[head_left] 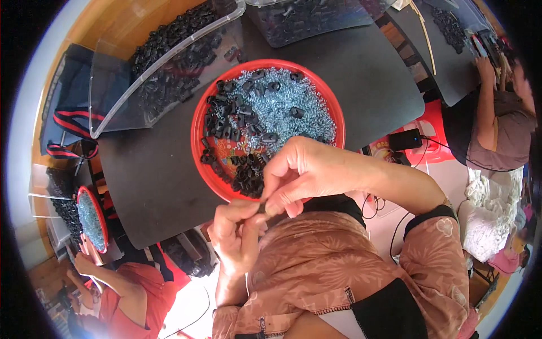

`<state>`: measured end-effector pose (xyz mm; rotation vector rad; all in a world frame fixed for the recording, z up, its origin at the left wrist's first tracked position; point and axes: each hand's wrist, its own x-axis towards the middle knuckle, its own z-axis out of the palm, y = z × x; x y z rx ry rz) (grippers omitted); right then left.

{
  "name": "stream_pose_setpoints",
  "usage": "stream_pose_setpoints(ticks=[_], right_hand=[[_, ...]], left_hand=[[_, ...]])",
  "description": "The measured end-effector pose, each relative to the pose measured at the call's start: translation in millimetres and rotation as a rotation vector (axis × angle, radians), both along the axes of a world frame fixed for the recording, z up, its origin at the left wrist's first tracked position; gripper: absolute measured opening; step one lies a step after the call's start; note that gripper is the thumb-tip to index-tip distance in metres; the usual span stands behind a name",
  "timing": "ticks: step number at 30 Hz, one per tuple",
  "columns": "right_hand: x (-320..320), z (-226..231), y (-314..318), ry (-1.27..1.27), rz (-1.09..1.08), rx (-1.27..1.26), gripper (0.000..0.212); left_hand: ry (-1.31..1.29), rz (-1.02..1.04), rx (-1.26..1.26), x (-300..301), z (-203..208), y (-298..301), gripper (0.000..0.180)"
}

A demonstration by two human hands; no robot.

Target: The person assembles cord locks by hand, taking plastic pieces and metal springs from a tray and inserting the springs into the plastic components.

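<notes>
My right hand [302, 172] comes in from the right, wrist bent, fingers curled, thumb and forefinger pinched on a small black part [262, 208]. My left hand [237, 231] rises from below, fingers folded, its thumb and fingertips closed on the same part. The two hands meet just at the near rim of the red tray [199, 116], which holds silvery screws [282, 107] and more black pieces [223, 121].

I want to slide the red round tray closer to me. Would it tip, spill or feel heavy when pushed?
The red round tray looks shallow and wide, so it probably slides flat rather than tips. The heap of small silvery metal pieces likely makes it heavy for its size. Loose black parts near the low rim could roll or spill if shoved quickly.
</notes>
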<state>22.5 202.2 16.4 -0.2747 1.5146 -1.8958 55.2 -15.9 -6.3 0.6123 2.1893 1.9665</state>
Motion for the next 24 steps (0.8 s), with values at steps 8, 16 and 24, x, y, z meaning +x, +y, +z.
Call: stream_pose_setpoints(ticks=[8, 16, 24], right_hand=[[21.0, -15.3, -5.9, -0.242, -0.077, -0.193, 0.011], [4.0, -17.9, 28.5, 0.499, -0.532, 0.307, 0.018], [-13.3, -27.4, 34.3, 0.994, -0.522, 1.016, 0.018]], left_hand=[[-0.073, -0.163, 0.036, 5.2, -2.6, -4.5, 0.02], [0.162, 0.279, -0.072, -48.9, 38.3, 23.2, 0.009], [0.666, 0.508, -0.454, -189.0, 105.0, 0.3, 0.044]])
